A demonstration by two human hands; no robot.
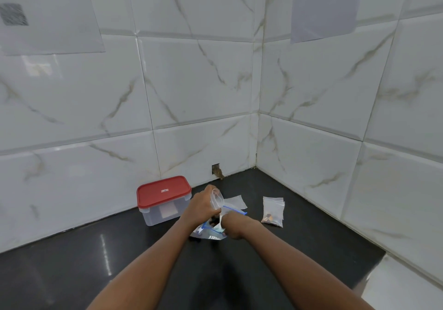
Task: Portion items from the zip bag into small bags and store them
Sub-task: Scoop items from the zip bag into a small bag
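A large zip bag (211, 234) with a blue seal and printed lettering lies on the black counter (96, 261). My left hand (201, 205) holds a small clear bag (217, 199) upright above it. My right hand (231, 225) reaches into the zip bag's mouth, its fingers hidden inside. To the right lies a small filled bag (273, 211) with brown pieces at its bottom. An empty small bag (236, 201) lies flat behind my hands.
A clear plastic box with a red lid (164, 191), shut, stands at the left against the marble-tiled wall (191, 93). The counter ends in a corner at the right. Paper sheets (323, 5) hang on the walls. A small hole (215, 168) sits low in the wall.
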